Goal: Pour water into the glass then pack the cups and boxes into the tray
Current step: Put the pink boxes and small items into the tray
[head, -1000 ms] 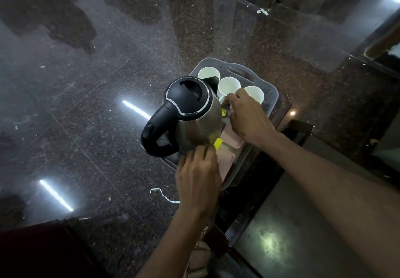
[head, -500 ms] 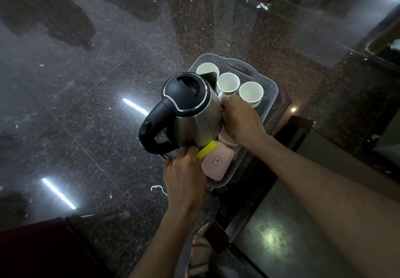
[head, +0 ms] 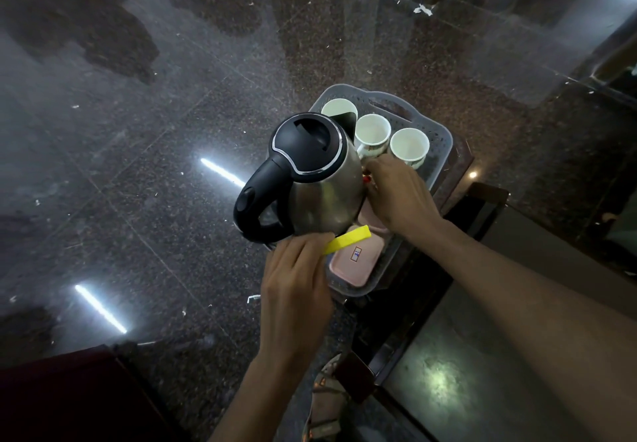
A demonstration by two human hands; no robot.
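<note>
A grey perforated tray [head: 444, 142] holds three white cups [head: 372, 129] in a row at its far end. A steel kettle [head: 320, 179] with a black lid stands at the tray's left side. A pink box [head: 355, 259] with a small label lies at the near end, and another pink box [head: 371, 216] is partly hidden behind it. My left hand [head: 296, 269] pinches a flat yellow piece [head: 348, 240] just under the kettle's base. My right hand [head: 400, 197] is curled down between kettle and cups, with a small red-marked item [head: 367, 178] at its fingertips.
The tray sits on a dark wooden stand [head: 482, 200] above a polished dark granite floor [head: 138, 166]. A dark glossy surface [head: 482, 355] lies at the lower right. A sandalled foot [head: 324, 397] shows below. A dark red edge [head: 69, 390] fills the lower left corner.
My left hand drew back toward me with the yellow piece, uncovering the labelled pink box. My right hand slid from the cups down beside the kettle.
</note>
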